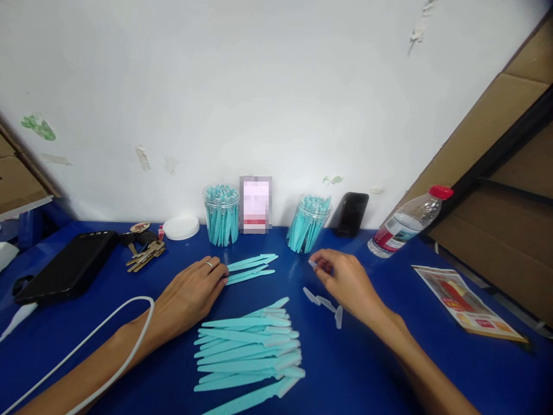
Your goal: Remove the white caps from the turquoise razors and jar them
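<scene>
My left hand (196, 287) rests on the table, its fingers bent together over the handle ends of several turquoise eyebrow razors (251, 263). Between the fingertips of my right hand (341, 276) is a small translucent blade cap (312, 263). Just below that hand, a few similar loose caps (326, 303) lie on the tabletop. A spread pile of turquoise eyebrow razors (248, 346) lies nearest to me, handles pointing left and pale tips right. Two clear jars, a left one (222, 222) and a right one (306, 230), stand behind, packed with upright razors.
On the blue table (173, 369) are a black power bank (71, 265), keys (149, 253), a white lid (181, 227), a dark phone (352, 214), a tilted-looking water bottle (406, 225) and a printed packet (466, 302). A white cable (149, 311) crosses my left forearm.
</scene>
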A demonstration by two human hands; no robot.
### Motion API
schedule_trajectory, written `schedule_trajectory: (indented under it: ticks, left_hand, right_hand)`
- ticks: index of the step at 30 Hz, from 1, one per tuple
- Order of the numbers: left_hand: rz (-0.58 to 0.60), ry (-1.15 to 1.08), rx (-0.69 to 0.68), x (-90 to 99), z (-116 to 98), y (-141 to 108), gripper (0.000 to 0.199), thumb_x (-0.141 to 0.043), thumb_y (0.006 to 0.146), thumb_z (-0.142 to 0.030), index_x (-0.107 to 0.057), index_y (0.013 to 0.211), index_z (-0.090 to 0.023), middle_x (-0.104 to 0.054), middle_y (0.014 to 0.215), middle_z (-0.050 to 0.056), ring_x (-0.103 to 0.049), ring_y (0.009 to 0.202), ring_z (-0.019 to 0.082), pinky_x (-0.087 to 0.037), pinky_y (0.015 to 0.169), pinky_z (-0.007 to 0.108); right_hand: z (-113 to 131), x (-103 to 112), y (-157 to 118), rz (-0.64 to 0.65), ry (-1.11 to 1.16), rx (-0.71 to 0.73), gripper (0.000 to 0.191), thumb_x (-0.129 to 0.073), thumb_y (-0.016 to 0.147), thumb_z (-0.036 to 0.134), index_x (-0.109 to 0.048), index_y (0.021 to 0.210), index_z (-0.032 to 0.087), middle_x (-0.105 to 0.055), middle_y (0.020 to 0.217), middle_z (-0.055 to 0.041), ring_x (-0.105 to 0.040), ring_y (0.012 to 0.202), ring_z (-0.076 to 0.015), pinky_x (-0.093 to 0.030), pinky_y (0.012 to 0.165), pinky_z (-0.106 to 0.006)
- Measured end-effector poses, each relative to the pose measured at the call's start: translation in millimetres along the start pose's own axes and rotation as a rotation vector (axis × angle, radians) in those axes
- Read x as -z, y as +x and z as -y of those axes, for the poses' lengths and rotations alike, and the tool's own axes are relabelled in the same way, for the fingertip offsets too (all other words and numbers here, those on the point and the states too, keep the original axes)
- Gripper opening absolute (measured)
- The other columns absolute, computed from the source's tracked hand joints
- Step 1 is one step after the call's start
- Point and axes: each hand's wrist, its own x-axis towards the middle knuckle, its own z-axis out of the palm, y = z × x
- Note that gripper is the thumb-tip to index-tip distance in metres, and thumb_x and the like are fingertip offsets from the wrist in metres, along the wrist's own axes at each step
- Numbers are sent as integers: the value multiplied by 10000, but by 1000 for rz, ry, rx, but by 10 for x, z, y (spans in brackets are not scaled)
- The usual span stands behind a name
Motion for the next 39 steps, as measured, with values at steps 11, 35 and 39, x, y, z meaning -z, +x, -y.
schedule_trajectory:
  ticks: [11,35,39]
  left_hand:
    - [37,14,13,-36,-24,4,260,-409,1124,-232,-630,997,-181,-677,976,85,-683,883,265,-574,828,397]
    - [89,107,-41,10,-32,31,189,-516,1092,-158,-680,998,-172,-699,1000,80,-695,929,259,-581,847,373]
    - [101,128,-43,7,-29,28,236,-480,1062,-86,-696,1002,-161,-691,982,94,-685,913,275,-586,868,409]
  right_hand:
    - [-1,-28,-9,-89,125,61,358,-567,948,182,-825,1191,229,-791,915,-65,-750,813,-274,-533,806,-388]
    - [16,-81,-10,-144,242,42,128,-575,890,270,-652,991,253,-760,811,-31,-726,744,-260,-517,737,-369]
    - [30,-70,-5,-141,252,30,213,-587,889,273,-718,1055,246,-782,812,-32,-748,753,-264,-527,738,-369]
